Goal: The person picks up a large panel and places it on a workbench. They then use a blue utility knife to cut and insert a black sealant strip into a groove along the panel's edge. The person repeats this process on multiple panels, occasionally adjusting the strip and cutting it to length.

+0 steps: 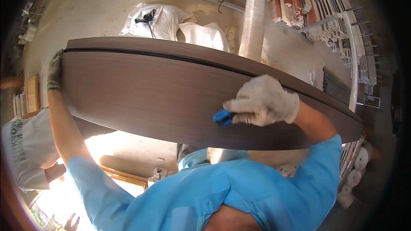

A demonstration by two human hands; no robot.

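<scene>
A long dark brown wood-grain panel (145, 89) stretches across in front of me, with a dark groove along its far side. At its left end my left hand (55, 70), in a grey glove, has its fingers closed on the edge. My right hand (267, 102), in a pale work glove and slightly blurred, is over the panel's right half. It pinches a small blue object (223, 117) with a darker end, whose exact kind I cannot make out. The object is at or just above the panel's face; whether it touches is unclear.
Beyond the panel lie stuffed white bags (160, 21) and a plastic-wrapped column (252, 17). Racks of long profiles (329, 12) line the right, with white rolls (354, 177) below. At left stands another person in a grey shirt (32, 149), near the panel's end.
</scene>
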